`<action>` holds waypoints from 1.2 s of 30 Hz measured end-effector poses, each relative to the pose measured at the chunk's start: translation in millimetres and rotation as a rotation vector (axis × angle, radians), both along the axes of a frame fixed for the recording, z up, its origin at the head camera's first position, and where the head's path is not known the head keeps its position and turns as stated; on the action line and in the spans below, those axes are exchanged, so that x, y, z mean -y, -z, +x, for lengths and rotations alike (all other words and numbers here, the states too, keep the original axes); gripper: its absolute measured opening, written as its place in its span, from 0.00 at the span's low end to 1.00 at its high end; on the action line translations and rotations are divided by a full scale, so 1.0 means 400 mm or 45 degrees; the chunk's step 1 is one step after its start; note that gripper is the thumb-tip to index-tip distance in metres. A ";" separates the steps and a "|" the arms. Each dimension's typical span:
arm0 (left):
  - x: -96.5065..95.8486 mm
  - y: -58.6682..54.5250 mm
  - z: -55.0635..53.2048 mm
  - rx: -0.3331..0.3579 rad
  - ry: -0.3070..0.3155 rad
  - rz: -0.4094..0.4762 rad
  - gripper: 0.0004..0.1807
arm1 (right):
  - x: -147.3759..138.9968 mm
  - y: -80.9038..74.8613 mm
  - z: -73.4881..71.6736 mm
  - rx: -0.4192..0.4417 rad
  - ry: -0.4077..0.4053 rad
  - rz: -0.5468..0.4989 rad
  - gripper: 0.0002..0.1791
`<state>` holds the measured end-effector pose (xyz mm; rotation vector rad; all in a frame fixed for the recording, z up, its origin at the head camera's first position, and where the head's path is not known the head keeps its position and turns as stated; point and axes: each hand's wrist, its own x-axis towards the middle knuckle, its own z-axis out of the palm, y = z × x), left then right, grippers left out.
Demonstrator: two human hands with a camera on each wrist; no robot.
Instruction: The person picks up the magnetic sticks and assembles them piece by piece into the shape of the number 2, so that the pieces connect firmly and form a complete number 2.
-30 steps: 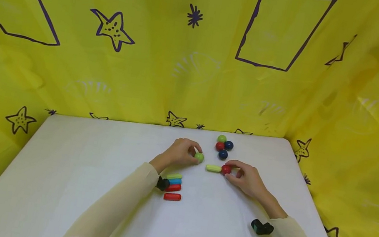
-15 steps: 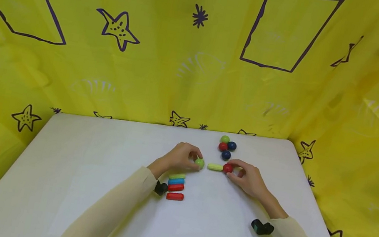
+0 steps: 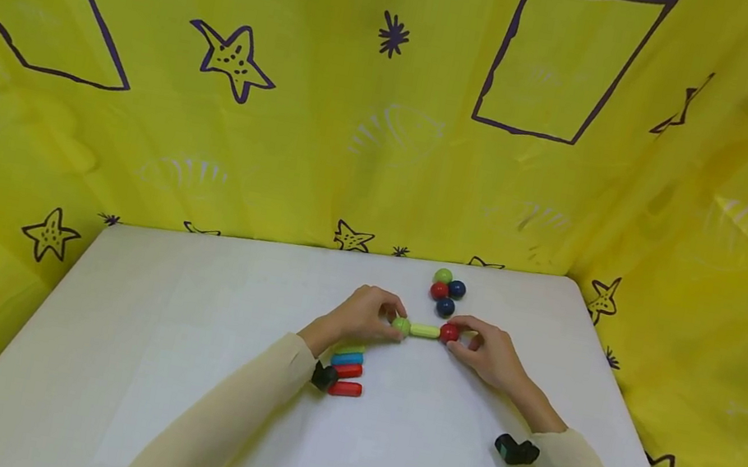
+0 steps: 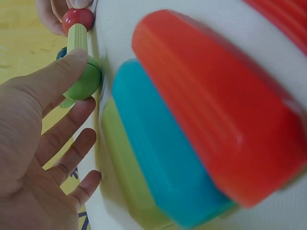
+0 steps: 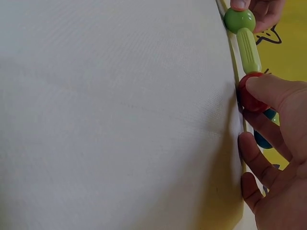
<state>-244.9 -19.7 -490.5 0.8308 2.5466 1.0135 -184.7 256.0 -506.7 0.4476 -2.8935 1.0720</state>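
Note:
A pale green ridged rod (image 3: 424,331) lies between two balls in one straight line, its ends meeting both. My left hand (image 3: 367,314) pinches the green ball (image 4: 85,81) at the rod's left end between thumb and index finger, the other fingers spread apart. On the right end sits a red ball (image 5: 252,93), which my right hand (image 3: 489,356) pinches the same way. Both wrist views show the green ball, rod and red ball joined up close to the white table surface.
Left of centre lie several rods: two red (image 3: 346,388), one blue (image 3: 348,359) and one pale green, partly behind the left wrist. Behind the hands is a cluster of balls: green (image 3: 443,277), red (image 3: 439,291) and two dark blue (image 3: 445,307). Yellow patterned cloth (image 3: 298,153) surrounds the white table (image 3: 170,365).
My left hand has brought the green ball down and right to the rod's left end, closing the gap. The right hand stays on the red ball, almost still.

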 end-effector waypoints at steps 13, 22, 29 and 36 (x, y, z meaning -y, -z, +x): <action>0.065 0.000 0.012 -0.013 -0.027 -0.036 0.16 | 0.066 0.000 0.012 -0.013 0.003 -0.071 0.21; 0.146 0.008 0.016 -0.052 -0.069 0.001 0.16 | 0.147 0.006 -0.004 -0.021 0.016 -0.079 0.20; 0.189 0.017 0.003 -0.079 -0.167 0.052 0.15 | 0.204 0.004 -0.038 0.015 0.055 -0.136 0.19; 0.202 0.024 -0.028 -0.123 -0.249 0.080 0.15 | 0.250 -0.001 -0.080 0.066 0.163 -0.154 0.20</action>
